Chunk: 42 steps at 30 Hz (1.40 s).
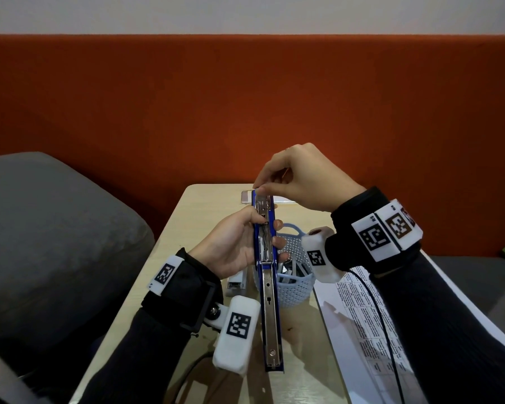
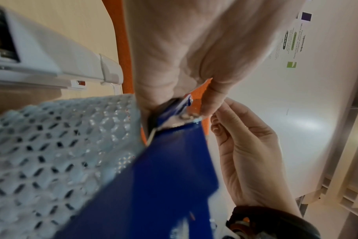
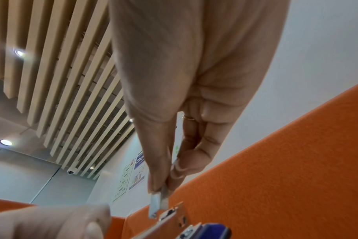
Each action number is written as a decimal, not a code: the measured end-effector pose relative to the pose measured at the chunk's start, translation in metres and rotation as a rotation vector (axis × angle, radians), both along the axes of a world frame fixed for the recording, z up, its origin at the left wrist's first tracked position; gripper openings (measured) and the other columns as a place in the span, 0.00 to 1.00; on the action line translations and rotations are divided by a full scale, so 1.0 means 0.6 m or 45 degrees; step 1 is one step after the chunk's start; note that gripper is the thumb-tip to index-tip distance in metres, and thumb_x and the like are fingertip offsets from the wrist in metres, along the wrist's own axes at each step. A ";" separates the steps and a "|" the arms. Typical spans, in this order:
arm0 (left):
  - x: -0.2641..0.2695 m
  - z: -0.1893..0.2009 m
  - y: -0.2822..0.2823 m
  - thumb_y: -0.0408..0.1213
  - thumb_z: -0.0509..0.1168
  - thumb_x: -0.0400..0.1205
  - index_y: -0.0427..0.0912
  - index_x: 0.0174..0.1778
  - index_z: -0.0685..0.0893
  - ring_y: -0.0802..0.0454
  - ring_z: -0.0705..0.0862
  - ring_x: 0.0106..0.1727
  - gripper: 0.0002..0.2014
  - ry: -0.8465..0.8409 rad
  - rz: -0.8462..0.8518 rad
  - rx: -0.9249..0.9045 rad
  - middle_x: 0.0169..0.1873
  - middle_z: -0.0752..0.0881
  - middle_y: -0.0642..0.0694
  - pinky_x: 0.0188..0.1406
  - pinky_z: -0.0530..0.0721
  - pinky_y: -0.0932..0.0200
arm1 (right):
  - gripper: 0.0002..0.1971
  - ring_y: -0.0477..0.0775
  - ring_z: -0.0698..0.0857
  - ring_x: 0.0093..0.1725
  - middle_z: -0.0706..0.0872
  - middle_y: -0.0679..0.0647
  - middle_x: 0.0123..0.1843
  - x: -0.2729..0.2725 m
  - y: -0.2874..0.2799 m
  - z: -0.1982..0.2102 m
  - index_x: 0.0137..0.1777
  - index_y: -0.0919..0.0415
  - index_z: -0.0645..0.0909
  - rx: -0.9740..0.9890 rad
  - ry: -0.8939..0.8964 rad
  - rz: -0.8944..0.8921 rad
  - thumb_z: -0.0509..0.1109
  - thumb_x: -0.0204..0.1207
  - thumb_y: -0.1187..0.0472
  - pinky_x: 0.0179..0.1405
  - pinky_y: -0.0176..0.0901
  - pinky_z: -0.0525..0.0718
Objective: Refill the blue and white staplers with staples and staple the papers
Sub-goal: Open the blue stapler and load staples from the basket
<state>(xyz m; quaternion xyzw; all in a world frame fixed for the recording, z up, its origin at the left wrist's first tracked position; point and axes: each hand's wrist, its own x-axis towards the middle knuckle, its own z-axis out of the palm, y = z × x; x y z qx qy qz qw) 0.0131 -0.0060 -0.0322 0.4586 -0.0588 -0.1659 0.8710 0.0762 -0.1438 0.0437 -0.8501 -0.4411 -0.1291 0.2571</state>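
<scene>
The blue stapler [image 1: 270, 310] is folded out flat and long, its metal magazine [image 1: 266, 246] facing up. My left hand [image 1: 267, 231] grips it around the middle, thumb on the left edge and fingers on the right. My right hand [image 1: 260, 190] pinches a short strip of staples [image 1: 261, 196] at the stapler's far end. In the right wrist view the staple strip [image 3: 158, 203] hangs from thumb and forefinger just above the magazine's open end [image 3: 170, 216]. The white stapler [image 1: 236, 282] lies on the table under my left hand. Printed papers [image 1: 362, 316] lie to the right.
A light blue mesh basket [image 1: 296, 287] holding metal pieces stands just right of the stapler. A pink flat object [image 1: 247, 197] lies at the table's far edge. An orange padded wall [image 1: 245, 97] stands behind the small wooden table [image 1: 187, 217], and a grey cushion [image 1: 56, 228] sits at left.
</scene>
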 end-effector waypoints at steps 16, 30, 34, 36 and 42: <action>-0.001 0.001 0.000 0.31 0.47 0.83 0.40 0.52 0.71 0.50 0.75 0.33 0.09 -0.002 0.004 0.002 0.38 0.77 0.44 0.37 0.88 0.48 | 0.08 0.44 0.82 0.39 0.85 0.47 0.43 0.010 0.001 -0.004 0.49 0.52 0.92 -0.063 -0.046 -0.038 0.81 0.70 0.58 0.35 0.28 0.77; 0.008 -0.008 0.009 0.32 0.50 0.83 0.40 0.58 0.68 0.50 0.77 0.33 0.08 -0.029 0.058 -0.036 0.41 0.76 0.43 0.41 0.88 0.45 | 0.09 0.44 0.89 0.33 0.89 0.47 0.34 0.017 -0.029 0.006 0.51 0.55 0.87 -0.019 0.120 -0.109 0.69 0.81 0.51 0.35 0.37 0.88; 0.011 -0.006 0.011 0.37 0.51 0.85 0.36 0.56 0.70 0.50 0.79 0.34 0.09 -0.061 0.110 -0.092 0.40 0.76 0.43 0.43 0.88 0.46 | 0.10 0.47 0.90 0.32 0.91 0.50 0.34 0.015 -0.038 0.012 0.51 0.56 0.87 -0.002 0.206 -0.085 0.68 0.82 0.51 0.37 0.40 0.90; 0.012 -0.002 0.013 0.37 0.52 0.85 0.37 0.58 0.68 0.51 0.79 0.34 0.09 -0.102 0.140 -0.173 0.40 0.77 0.43 0.45 0.88 0.45 | 0.11 0.49 0.91 0.33 0.92 0.51 0.36 0.011 -0.040 0.016 0.52 0.57 0.86 0.001 0.268 -0.054 0.67 0.82 0.51 0.38 0.43 0.91; 0.013 0.012 0.028 0.36 0.52 0.86 0.37 0.47 0.74 0.51 0.81 0.36 0.08 -0.268 0.474 -0.359 0.37 0.78 0.44 0.50 0.88 0.45 | 0.16 0.55 0.93 0.37 0.93 0.55 0.40 -0.010 -0.046 0.028 0.54 0.58 0.85 -0.038 0.530 0.033 0.67 0.80 0.46 0.43 0.47 0.91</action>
